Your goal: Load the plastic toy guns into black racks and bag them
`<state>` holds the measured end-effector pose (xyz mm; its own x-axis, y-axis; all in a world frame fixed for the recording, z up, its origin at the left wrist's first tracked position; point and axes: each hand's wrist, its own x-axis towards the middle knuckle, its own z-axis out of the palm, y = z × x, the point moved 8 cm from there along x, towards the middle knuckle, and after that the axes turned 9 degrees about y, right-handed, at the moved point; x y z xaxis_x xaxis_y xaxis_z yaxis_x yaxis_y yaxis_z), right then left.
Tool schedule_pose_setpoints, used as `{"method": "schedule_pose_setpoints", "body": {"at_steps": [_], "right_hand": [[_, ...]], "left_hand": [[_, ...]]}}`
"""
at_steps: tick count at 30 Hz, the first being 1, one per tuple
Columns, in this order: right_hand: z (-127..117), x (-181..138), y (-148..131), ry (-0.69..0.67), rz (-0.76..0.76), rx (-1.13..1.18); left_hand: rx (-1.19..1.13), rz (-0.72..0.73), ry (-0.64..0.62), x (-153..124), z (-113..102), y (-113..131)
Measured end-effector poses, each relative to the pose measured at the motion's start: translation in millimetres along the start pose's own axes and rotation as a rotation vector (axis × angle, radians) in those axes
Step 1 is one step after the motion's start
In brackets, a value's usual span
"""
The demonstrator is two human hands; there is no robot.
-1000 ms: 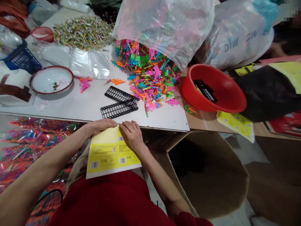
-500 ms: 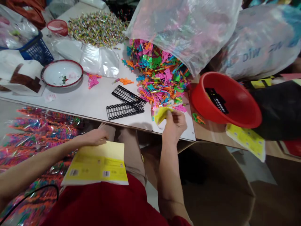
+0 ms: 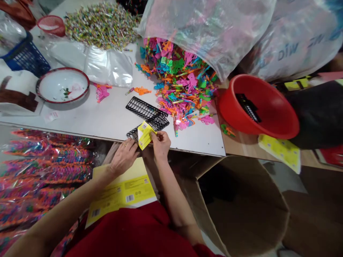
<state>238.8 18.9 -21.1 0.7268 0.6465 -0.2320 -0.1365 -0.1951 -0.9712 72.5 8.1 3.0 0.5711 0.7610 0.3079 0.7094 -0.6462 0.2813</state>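
My right hand (image 3: 161, 145) pinches a small yellow printed sticker (image 3: 145, 135), held over the lower of two black plastic grids (image 3: 132, 133). My left hand (image 3: 125, 154) is at the table's front edge, its fingers closed over the near left end of that lower grid. The other black grid (image 3: 139, 107) lies crosswise, overlapping it at the right. Across my lap rests a yellow printed sheet (image 3: 128, 189) with barcodes and a paler upper strip, partly behind my left forearm.
Colourful plastic pieces (image 3: 184, 85) spill from a large clear bag (image 3: 209, 28). A red basin (image 3: 227, 110) stands right, an enamel dish (image 3: 53, 85) left. Behind are small cylinders (image 3: 102, 26) and clear bags (image 3: 109, 67). Packed bundles (image 3: 45, 164) lie lower left, an open carton (image 3: 241, 214) lower right.
My right hand has moved left with the yellow sticker, from beside the coloured pieces to the black grids. My left hand has left the lap sheet and reached up to the lower grid.
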Motion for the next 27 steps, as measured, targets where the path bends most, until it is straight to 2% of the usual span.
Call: {"method": "schedule_pose_setpoints", "body": {"at_steps": [4,8,13,19,27], "right_hand": [[0,2,8,0.040,-0.031,-0.058],[6,0,4,0.039,-0.110,-0.101],[7,-2,3,0.043,-0.129,-0.094],[5,1,6,0.042,-0.090,-0.099],[4,3,7,0.061,-0.049,-0.072]], "left_hand": [[-0.113,0.042,0.094,-6,-9,1],[-0.022,0.066,0.172,-7,-28,0],[0.078,0.219,0.049,-2,-27,22],[0.162,0.077,-0.054,2,-10,11],[0.208,0.012,-0.032,-2,-6,5]]}}
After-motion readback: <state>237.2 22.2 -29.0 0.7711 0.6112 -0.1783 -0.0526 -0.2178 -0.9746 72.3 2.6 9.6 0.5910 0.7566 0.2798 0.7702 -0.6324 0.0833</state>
